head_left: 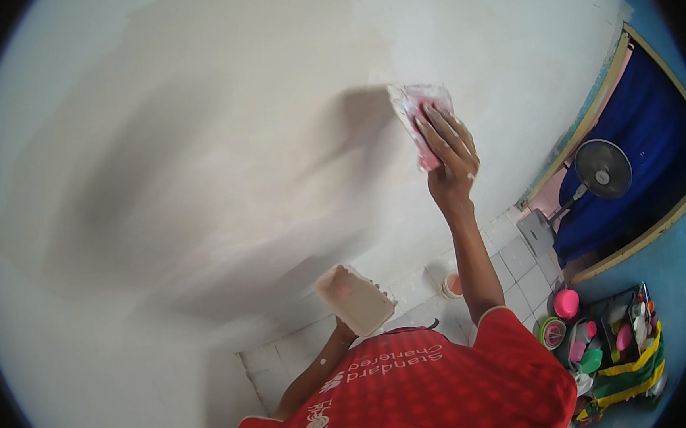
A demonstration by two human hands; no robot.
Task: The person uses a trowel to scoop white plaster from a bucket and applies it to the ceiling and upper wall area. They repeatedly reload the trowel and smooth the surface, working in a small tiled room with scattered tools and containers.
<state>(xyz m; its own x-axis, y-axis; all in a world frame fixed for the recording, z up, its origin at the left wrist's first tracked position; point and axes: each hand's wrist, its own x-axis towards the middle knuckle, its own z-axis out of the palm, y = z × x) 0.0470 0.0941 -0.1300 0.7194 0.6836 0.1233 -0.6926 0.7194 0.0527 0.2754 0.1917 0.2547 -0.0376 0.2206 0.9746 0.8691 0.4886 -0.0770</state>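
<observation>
Pink pad (pixel 418 100) in right hand (pixel 451 144); tray (pixel 355 299) in left hand (pixel 343 328)

There on the right, a fan (pixel 603 169) stands by a blue curtain (pixel 659 128), and look, colourful dishes (pixel 583 350) heaped near a blue wall (pixel 672 251)!

From where I sit, the left hand (pixel 343 326) is mostly hidden behind the boxy beige object (pixel 366 311), whose contents I can't see. The right hand (pixel 451 149) covers part of the white-and-pink pad (pixel 409 98); its far face is out of my sight, so I can't tell whether it touches the wall (pixel 257 117). The red shirt (pixel 458 377) runs off my lower edge. The heaped kitchenware (pixel 591 361) overlaps, its smaller pieces too tiny to identify.
</observation>
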